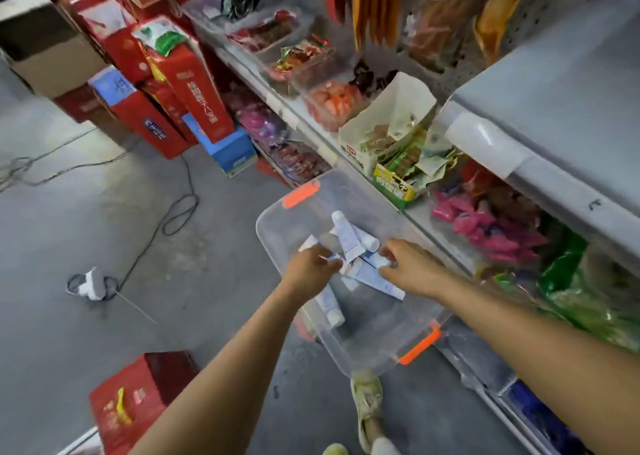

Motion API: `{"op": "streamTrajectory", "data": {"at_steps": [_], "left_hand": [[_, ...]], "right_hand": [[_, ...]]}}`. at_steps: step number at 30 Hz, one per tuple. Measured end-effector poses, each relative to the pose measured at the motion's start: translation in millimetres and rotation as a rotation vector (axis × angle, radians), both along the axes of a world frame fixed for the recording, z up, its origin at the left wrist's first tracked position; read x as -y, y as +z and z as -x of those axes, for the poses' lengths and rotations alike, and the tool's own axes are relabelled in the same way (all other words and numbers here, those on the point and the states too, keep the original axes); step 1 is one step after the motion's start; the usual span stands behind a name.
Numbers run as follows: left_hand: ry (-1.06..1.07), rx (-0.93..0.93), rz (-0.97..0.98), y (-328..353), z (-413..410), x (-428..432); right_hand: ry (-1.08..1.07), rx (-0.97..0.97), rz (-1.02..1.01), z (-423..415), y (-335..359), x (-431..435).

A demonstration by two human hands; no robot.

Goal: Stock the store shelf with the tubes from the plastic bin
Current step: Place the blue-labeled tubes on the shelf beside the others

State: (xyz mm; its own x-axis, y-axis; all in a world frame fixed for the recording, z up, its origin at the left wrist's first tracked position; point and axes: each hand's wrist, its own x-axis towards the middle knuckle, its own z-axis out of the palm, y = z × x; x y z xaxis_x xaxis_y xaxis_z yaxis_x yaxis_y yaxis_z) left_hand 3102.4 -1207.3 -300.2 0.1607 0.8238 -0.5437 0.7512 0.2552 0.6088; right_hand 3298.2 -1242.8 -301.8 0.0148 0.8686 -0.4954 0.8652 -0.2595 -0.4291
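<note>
Both hands in the bin, shelf not yet reached.
I see red cartons (pixel 194 101) upper left, cable (pixel 173 219) on floor; left hand (pixel 311 269) curled around a tube (pixel 330 307), right hand (pixel 408 264) pinching another among the tubes (pixel 349 238), all inside the clear plastic bin (pixel 381 333) at centre; store shelf (pixel 540 163) along the right.

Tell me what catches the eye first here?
Two bare arms reach into a clear plastic bin with orange latches, the left hand and right hand among white tubes. Red cartons stack at upper left, and packed snack shelves run along the right.
</note>
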Motion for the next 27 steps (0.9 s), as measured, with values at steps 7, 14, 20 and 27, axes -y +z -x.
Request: {"op": "streamTrajectory", "data": {"at_steps": [7, 14, 20, 27], "left_hand": [[0.601, 0.212, 0.387, -117.7, -22.7, -67.4], [0.752, 0.033, 0.434, -197.6, -53.0, -93.0], [0.966, 0.029, 0.412, -221.6, -69.2, -99.1], [0.968, 0.219, 0.402, -206.0, -63.9, -89.2]], "right_hand": [[0.149, 0.128, 0.027, 8.8, -103.4, -75.5], [0.707, 0.470, -0.036, 25.4, -169.8, -111.9], [0.767, 0.493, -0.225, 14.7, -202.0, -121.9], [0.613, 0.158, -0.270, 4.0, -180.1, -114.8]]}}
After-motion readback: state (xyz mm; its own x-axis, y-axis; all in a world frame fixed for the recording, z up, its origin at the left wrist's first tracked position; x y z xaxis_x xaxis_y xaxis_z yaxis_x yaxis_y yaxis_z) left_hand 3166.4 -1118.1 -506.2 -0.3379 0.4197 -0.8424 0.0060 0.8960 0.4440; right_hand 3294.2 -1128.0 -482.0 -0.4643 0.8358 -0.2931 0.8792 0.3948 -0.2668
